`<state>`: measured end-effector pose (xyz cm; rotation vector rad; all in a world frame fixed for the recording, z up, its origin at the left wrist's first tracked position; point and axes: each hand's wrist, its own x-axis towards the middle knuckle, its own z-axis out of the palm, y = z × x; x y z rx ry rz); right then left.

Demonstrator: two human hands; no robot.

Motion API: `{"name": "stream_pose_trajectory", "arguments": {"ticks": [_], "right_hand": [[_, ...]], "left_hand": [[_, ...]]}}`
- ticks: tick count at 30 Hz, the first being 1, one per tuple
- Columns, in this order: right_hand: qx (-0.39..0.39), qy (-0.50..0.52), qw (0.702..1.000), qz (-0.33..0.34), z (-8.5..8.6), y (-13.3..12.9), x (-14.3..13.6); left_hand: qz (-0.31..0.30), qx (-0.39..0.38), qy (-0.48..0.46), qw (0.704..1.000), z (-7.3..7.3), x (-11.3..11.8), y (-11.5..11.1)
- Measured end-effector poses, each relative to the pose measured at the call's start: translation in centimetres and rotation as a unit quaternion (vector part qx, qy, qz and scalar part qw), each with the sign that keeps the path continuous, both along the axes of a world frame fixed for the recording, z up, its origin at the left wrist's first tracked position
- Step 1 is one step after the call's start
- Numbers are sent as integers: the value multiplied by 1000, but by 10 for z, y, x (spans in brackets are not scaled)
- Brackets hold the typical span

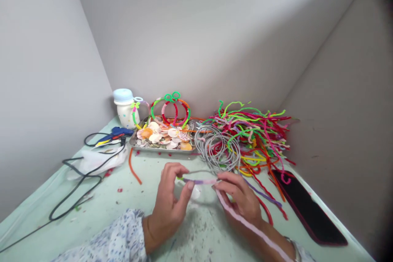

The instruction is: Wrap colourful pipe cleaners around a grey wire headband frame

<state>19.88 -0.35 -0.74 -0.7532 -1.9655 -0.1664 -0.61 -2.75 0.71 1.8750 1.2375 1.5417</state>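
Observation:
Between my two hands is a thin grey ring [201, 171], partly wrapped in purple and pink pipe cleaner [200, 181], with a bit of yellow-green at its left end. My left hand [173, 196] pinches the ring's left side between thumb and fingers. On the right side, my right hand [241, 198] grips the ring where a pale pink pipe cleaner [253, 229] leaves it; the long loose tail runs down along my right forearm. The far side of the ring is bare grey. Just behind my hands lies a coil of several grey rings [217, 149].
A metal tray [162, 150] of shells stands at the back, with wrapped hoops [186, 108] on it. Beside it is a white jar [125, 110] with a blue lid. A pile of pipe cleaners [254, 127] and a dark phone [313, 213] lie right; a black cord [82, 178] loops left.

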Motion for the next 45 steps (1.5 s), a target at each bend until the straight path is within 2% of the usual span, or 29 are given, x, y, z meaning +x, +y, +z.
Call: {"name": "stream_pose_trajectory", "arguments": {"ticks": [1,2,4,5,7,10,14,19,23,29,37,45], "right_hand": [[-4,18,1000,-7,2,2,1],[-10,34,999,-13,3,3,1],[-22,54,998,-18,4,5,3],[-29,57,998,-19,3,5,3],[-30,43,999,-10,1,4,3],[6,3,1000,22,-3,1,2],[-2,-7,999,40,-5,-2,1],[-41,32,998,27,-7,1,3],[-51,37,997,34,-6,-1,2],[-112,51,992,29,-4,-6,-2],[-127,53,990,30,-5,-3,-2],[-87,17,996,31,-12,4,0]], "left_hand": [[-2,-4,-12,1000,1,1,-3],[-35,-28,-16,999,1,3,-6],[-113,-123,-31,985,-3,9,-13],[-154,-181,-52,970,-5,13,-14],[-215,-296,-145,919,-11,21,-13],[-216,-323,-296,873,-14,30,-1],[-202,-340,-383,835,-6,40,18],[-210,-327,-402,829,-1,49,21],[-198,-325,-412,828,-4,48,16],[-192,-328,-441,813,-9,47,12],[-188,-343,-450,803,-18,44,17],[-188,-371,-466,781,-17,42,22]]}}
